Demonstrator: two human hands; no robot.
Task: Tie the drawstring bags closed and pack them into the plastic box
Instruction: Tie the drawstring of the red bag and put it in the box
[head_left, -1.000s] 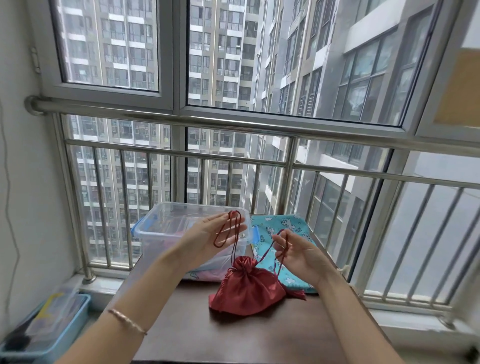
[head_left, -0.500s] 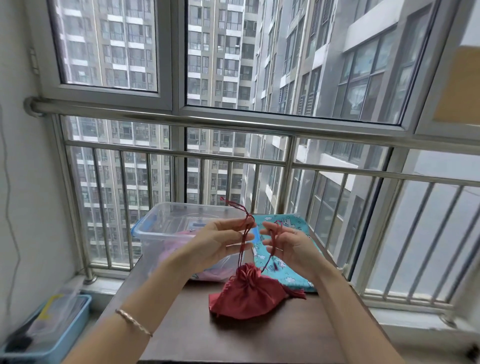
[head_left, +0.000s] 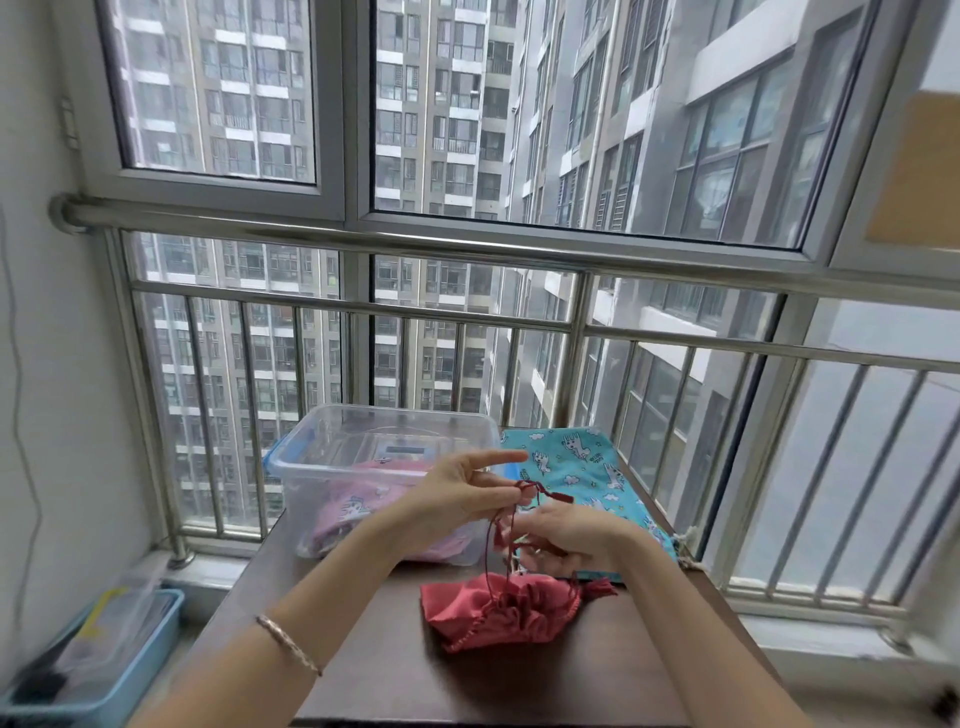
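Observation:
A red satin drawstring bag (head_left: 498, 613) lies on the dark table (head_left: 363, 665), its mouth gathered. Its dark red cord (head_left: 511, 519) rises to my two hands, which meet just above the bag. My left hand (head_left: 457, 499) pinches the cord with the index finger stretched out. My right hand (head_left: 571, 535) is curled round the cord's other strand. The clear plastic box (head_left: 384, 452) stands behind my left hand, with a pink patterned bag (head_left: 353, 512) inside. A turquoise patterned bag (head_left: 582, 467) lies flat to the box's right.
A steel window railing (head_left: 467, 312) runs close behind the table. On the floor at the lower left sits a blue bin (head_left: 98, 670) holding clear plastic. A white wall closes the left side.
My hands came together and dropped lower, crossing the cord strands. The red bag sank from upright to lying flatter on the table.

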